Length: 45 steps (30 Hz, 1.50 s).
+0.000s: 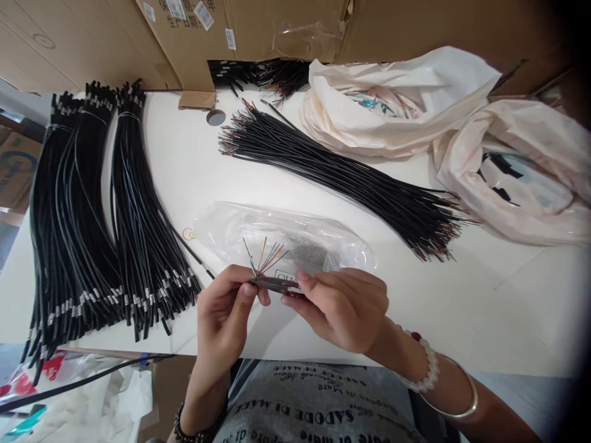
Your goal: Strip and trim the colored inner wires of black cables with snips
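Observation:
My left hand [226,314] pinches the end of a cable between thumb and index finger. Thin coloured wires [268,258], orange, blue and whitish among them, fan upward from that end. My right hand [344,307] is closed around a small grey metal hand tool [274,283], with a bit of red near my fingers. Its narrow tip meets the base of the wires at my left fingertips. I cannot make out whether it is pliers or scissors. Just behind both hands lies a clear plastic bag [231,224] of small grey parts.
Bundles of black cables with silvery sleeves [133,215] lie at left. A loose bundle of stripped black cables [341,166] stretches diagonally across the white table [508,307]. Two whitish bags [462,80] with scraps stand at back right. Cardboard boxes [286,31] line the back.

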Motion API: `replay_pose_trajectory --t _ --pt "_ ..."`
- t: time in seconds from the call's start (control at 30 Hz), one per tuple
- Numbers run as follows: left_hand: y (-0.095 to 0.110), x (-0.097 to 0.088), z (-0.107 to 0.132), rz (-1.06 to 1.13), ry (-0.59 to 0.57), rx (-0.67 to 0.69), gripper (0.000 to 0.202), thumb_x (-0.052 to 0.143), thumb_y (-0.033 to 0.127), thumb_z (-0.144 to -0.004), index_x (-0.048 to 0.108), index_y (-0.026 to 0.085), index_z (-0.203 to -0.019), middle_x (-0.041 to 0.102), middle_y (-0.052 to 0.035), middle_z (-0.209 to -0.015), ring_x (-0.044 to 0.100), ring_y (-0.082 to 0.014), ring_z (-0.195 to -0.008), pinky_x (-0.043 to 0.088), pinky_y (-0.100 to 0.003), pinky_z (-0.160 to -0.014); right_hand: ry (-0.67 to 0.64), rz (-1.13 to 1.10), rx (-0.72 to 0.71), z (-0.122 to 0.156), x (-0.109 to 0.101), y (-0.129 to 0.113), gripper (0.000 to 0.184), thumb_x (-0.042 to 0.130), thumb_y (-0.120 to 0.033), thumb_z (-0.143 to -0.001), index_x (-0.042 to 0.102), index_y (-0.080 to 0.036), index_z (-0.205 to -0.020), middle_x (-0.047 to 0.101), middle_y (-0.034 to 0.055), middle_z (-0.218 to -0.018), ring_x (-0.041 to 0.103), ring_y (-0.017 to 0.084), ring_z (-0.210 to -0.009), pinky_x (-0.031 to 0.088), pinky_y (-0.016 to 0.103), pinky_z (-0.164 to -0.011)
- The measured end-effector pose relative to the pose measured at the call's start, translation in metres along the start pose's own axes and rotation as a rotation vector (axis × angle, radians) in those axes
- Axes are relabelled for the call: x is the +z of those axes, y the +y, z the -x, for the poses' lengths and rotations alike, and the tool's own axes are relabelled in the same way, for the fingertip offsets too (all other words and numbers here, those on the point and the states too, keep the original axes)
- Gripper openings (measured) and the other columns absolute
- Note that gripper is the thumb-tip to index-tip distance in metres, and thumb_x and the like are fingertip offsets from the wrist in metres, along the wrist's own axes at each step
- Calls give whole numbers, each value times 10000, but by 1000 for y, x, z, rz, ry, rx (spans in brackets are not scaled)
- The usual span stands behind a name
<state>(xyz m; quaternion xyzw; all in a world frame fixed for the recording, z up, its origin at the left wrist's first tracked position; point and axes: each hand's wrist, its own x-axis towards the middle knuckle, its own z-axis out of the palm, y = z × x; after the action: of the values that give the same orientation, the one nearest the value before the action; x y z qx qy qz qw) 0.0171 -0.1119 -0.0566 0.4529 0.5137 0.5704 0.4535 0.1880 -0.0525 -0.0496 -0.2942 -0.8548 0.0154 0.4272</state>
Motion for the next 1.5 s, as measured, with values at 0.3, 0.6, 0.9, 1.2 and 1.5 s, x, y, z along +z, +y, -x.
replay_pose_trajectory --t 0.3,0.6,0.9,1.2,1.5 --pt "0 2 -2 -91 59 58 122 542 188 -952 655 209 -910 632 26 -707 588 -79 -689 476 -182 -666 -22 -4 45 -6 -2 -1 158 588 -266 -966 586 -131 -884 668 -16 -610 557 78 -465 406 248 -463" --pt "6 4 -3 -200 99 61 102 572 172 -932 661 205 -895 634 31 -699 583 -75 -684 473 -179 -661 -169 -64 141 -15 -14 -2 202 517 -305 -1006 557 -151 -881 664 -27 -614 561 70 -479 393 228 -477" --pt "9 7 -4 -235 133 50 128 569 201 -936 653 200 -839 618 33 -682 571 -77 -674 455 -195 -646 -208 -49 153 -17 -17 -2 184 540 -310 -991 561 -167 -878 658 -38 -606 560 77 -479 378 238 -472" --pt "12 8 -3 -223 133 44 136 573 203 -933 649 193 -821 615 29 -665 570 -82 -662 462 -199 -638 -222 -213 250 -19 -19 -2 220 533 -312 -988 532 -186 -808 624 -65 -580 449 46 -408 322 209 -446" --pt "12 8 -2 -222 123 70 129 567 186 -936 656 205 -845 625 33 -676 571 -75 -670 462 -189 -647 -210 -226 269 -18 -19 -5 181 588 -280 -952 509 -191 -814 612 -71 -593 417 49 -415 336 204 -451"
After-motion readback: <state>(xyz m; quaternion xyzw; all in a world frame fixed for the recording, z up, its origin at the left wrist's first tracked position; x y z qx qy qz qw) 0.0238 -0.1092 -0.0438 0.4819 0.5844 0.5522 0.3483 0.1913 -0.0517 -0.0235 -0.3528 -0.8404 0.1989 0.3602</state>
